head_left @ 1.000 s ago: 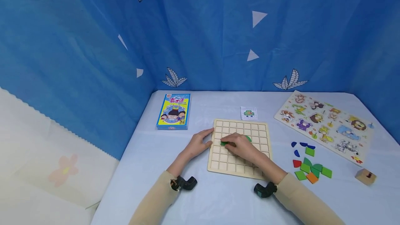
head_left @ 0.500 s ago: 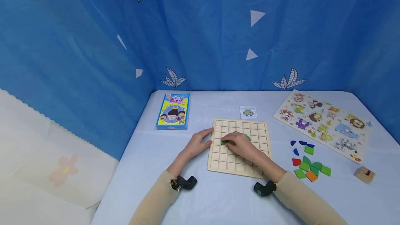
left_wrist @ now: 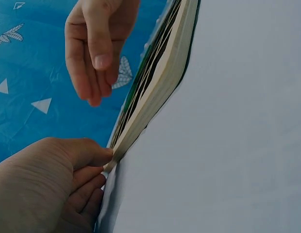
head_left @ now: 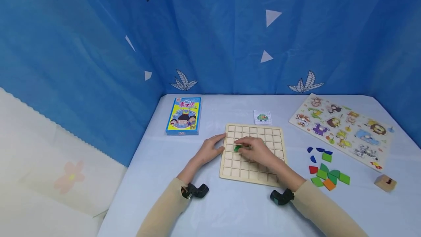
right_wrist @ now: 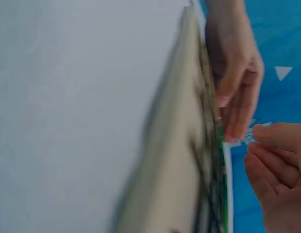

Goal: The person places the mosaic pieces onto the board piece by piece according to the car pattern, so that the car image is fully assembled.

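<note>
A square wooden grid board [head_left: 235, 173] lies on the table in the head view. My left hand [head_left: 208, 151] rests at its left edge, fingers and thumb touching the rim; the left wrist view shows the thumb [left_wrist: 94, 154] right at the board's corner. Over the board's middle, my right hand [head_left: 258, 151] has its fingers loosely bent and nothing between them. A dark green piece [head_left: 237, 148] with a curved edge lies in the grid by those fingertips. From the right wrist view, the right hand [right_wrist: 281, 167] appears raised off the board's surface.
Several green, blue, red and orange pieces [head_left: 323, 173] lie right of the board. Behind the board is a small pattern card [head_left: 262, 117]. An animal puzzle board [head_left: 342, 131] and a wooden block [head_left: 385, 183] are at the right, a blue-yellow box [head_left: 183, 116] at the back left.
My right hand has let go of the green piece and shifted slightly to the right, so more of that piece shows. Another green piece is now hidden behind the hand. The left hand stays put.
</note>
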`<state>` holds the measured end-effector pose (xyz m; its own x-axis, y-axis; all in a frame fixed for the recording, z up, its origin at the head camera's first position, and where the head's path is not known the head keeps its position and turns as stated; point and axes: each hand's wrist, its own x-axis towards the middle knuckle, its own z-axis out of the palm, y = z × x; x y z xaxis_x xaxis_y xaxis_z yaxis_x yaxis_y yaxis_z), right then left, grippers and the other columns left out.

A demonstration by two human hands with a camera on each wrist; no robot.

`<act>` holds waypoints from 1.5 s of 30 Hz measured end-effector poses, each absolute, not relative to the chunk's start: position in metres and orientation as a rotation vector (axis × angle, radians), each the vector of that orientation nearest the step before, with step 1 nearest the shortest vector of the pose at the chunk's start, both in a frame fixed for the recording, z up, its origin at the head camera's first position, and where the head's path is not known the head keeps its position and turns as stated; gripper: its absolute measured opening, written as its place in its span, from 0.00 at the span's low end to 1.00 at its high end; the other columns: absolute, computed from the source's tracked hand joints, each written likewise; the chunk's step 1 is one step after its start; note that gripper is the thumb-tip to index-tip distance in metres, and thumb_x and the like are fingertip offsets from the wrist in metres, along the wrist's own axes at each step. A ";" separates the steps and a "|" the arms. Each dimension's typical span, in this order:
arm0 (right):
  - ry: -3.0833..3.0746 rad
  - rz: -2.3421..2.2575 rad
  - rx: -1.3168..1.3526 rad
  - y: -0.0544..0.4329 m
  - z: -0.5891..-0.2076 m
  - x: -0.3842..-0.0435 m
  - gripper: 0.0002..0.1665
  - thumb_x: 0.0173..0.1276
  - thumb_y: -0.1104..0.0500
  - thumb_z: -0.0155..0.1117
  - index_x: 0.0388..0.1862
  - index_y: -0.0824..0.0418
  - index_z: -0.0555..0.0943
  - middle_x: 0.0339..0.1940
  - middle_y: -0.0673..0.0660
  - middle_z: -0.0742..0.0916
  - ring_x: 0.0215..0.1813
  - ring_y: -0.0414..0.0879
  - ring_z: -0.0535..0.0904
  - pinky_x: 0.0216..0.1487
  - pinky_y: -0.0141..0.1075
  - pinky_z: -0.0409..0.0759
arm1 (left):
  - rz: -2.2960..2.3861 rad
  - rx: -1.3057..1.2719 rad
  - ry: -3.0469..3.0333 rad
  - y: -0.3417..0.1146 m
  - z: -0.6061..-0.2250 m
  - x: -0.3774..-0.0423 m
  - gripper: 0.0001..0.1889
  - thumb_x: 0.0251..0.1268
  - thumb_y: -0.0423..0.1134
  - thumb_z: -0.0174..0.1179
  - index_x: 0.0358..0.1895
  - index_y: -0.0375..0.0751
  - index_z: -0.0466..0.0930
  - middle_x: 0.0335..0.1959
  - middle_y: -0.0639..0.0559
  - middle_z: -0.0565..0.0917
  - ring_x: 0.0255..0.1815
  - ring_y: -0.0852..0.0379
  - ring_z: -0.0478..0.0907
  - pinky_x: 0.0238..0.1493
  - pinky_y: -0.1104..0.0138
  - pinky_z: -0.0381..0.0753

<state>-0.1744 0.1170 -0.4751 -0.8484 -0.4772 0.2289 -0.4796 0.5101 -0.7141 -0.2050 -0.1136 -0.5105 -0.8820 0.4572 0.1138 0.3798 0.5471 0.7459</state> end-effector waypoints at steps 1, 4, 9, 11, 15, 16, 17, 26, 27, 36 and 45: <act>-2.723 1.341 0.859 0.120 -0.472 -0.172 0.17 0.63 0.65 0.65 0.52 0.63 0.81 0.51 0.57 0.84 0.51 0.52 0.80 0.51 0.42 0.80 | 1.257 0.723 2.676 -0.113 -0.511 -0.205 0.28 0.64 0.34 0.58 0.68 0.39 0.65 0.67 0.45 0.68 0.68 0.50 0.62 0.68 0.61 0.61; -2.716 1.468 0.859 0.136 -0.461 -0.164 0.18 0.64 0.65 0.64 0.54 0.64 0.80 0.52 0.57 0.83 0.53 0.53 0.79 0.54 0.43 0.78 | 1.260 0.716 2.672 -0.110 -0.512 -0.204 0.28 0.64 0.33 0.59 0.68 0.39 0.65 0.67 0.46 0.68 0.69 0.51 0.61 0.68 0.62 0.61; -2.679 1.494 0.766 0.187 -0.448 -0.145 0.19 0.64 0.64 0.64 0.55 0.65 0.79 0.52 0.60 0.83 0.52 0.57 0.79 0.53 0.44 0.79 | 1.250 0.719 2.681 -0.109 -0.511 -0.203 0.29 0.64 0.34 0.59 0.68 0.39 0.65 0.67 0.45 0.68 0.68 0.50 0.62 0.68 0.61 0.61; -2.675 1.433 0.662 0.213 -0.444 -0.136 0.19 0.65 0.63 0.64 0.55 0.64 0.79 0.52 0.60 0.82 0.52 0.57 0.79 0.50 0.40 0.80 | 1.236 0.719 2.688 -0.111 -0.510 -0.203 0.29 0.64 0.34 0.59 0.68 0.39 0.65 0.67 0.45 0.68 0.68 0.50 0.62 0.68 0.61 0.61; -2.659 1.329 0.426 0.263 -0.444 -0.122 0.19 0.67 0.60 0.63 0.55 0.64 0.79 0.52 0.61 0.83 0.48 0.42 0.80 0.42 0.23 0.79 | 1.235 0.702 2.700 -0.115 -0.507 -0.206 0.28 0.64 0.34 0.59 0.68 0.39 0.65 0.67 0.45 0.68 0.69 0.50 0.61 0.68 0.61 0.60; -2.662 1.306 0.365 0.274 -0.444 -0.118 0.19 0.67 0.59 0.63 0.56 0.64 0.78 0.51 0.63 0.82 0.47 0.36 0.79 0.41 0.19 0.77 | 1.240 0.698 2.699 -0.117 -0.507 -0.207 0.28 0.64 0.34 0.58 0.69 0.39 0.65 0.67 0.45 0.68 0.69 0.50 0.61 0.69 0.61 0.60; -2.669 1.276 0.307 0.283 -0.444 -0.114 0.20 0.68 0.58 0.62 0.56 0.64 0.78 0.51 0.64 0.82 0.46 0.31 0.77 0.40 0.16 0.75 | 1.242 0.690 2.698 -0.118 -0.506 -0.207 0.29 0.64 0.34 0.58 0.69 0.39 0.65 0.67 0.45 0.68 0.69 0.50 0.61 0.69 0.62 0.59; -2.757 1.133 -0.078 0.329 -0.453 -0.087 0.25 0.69 0.52 0.59 0.58 0.68 0.76 0.51 0.65 0.80 0.40 0.16 0.67 0.35 0.13 0.72 | 1.250 0.679 2.668 -0.117 -0.508 -0.210 0.29 0.65 0.35 0.58 0.69 0.41 0.64 0.68 0.47 0.67 0.70 0.52 0.59 0.69 0.63 0.59; -2.769 1.124 -0.108 0.331 -0.455 -0.086 0.26 0.69 0.51 0.59 0.59 0.67 0.75 0.52 0.65 0.80 0.42 0.21 0.71 0.35 0.13 0.71 | 1.248 0.674 2.666 -0.116 -0.509 -0.210 0.29 0.65 0.35 0.58 0.70 0.42 0.63 0.68 0.48 0.67 0.70 0.53 0.59 0.69 0.63 0.59; -2.803 0.902 -0.041 0.340 -0.482 -0.087 0.20 0.66 0.62 0.63 0.54 0.70 0.77 0.49 0.73 0.79 0.50 0.70 0.74 0.41 0.37 0.82 | 1.252 0.686 2.672 -0.114 -0.511 -0.207 0.29 0.65 0.35 0.59 0.69 0.41 0.64 0.68 0.47 0.67 0.69 0.52 0.60 0.68 0.63 0.59; -2.740 0.738 0.051 0.341 -0.501 -0.091 0.18 0.57 0.69 0.68 0.48 0.70 0.80 0.44 0.69 0.81 0.43 0.64 0.78 0.43 0.57 0.76 | 1.254 0.701 2.691 -0.114 -0.512 -0.206 0.29 0.65 0.35 0.58 0.69 0.41 0.64 0.67 0.47 0.68 0.69 0.52 0.61 0.68 0.62 0.60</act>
